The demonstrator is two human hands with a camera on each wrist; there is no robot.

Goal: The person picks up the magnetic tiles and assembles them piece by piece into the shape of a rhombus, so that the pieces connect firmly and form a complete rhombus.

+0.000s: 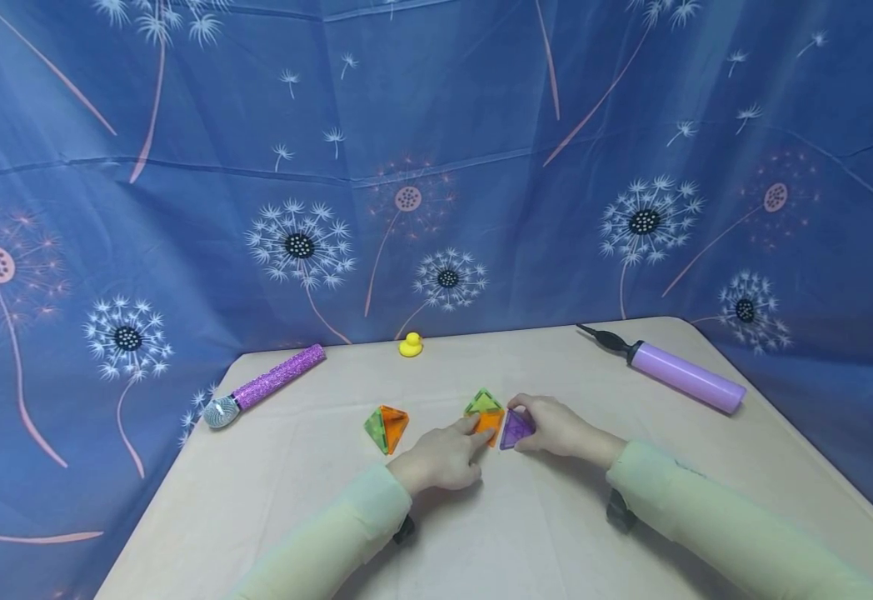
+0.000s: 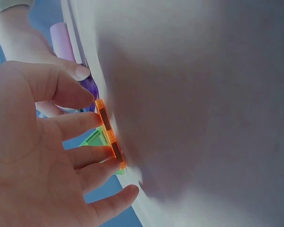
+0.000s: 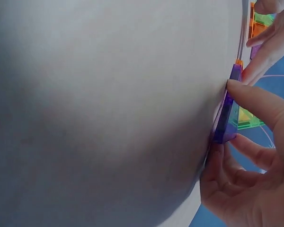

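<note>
On the table, my right hand (image 1: pixel 556 427) pinches a purple triangular magnetic tile (image 1: pixel 514 430) between thumb and fingers. In the right wrist view this purple tile (image 3: pixel 227 106) is seen nearly edge-on. Just left of it, my left hand (image 1: pixel 444 454) presses straight fingers onto an orange magnetic tile (image 1: pixel 490 418). The left wrist view shows those fingertips against the orange tile (image 2: pixel 109 132), with the thumb near its upper end. A green triangular tile (image 1: pixel 484 401) adjoins the orange one on the far side. My fingers hide part of the orange tile.
A green and orange tile pyramid (image 1: pixel 387 429) stands left of my left hand. Further out are a glittery purple microphone (image 1: pixel 275 375) on the left, a yellow rubber duck (image 1: pixel 410 345) at the back edge and a purple hand pump (image 1: pixel 684 377) on the right.
</note>
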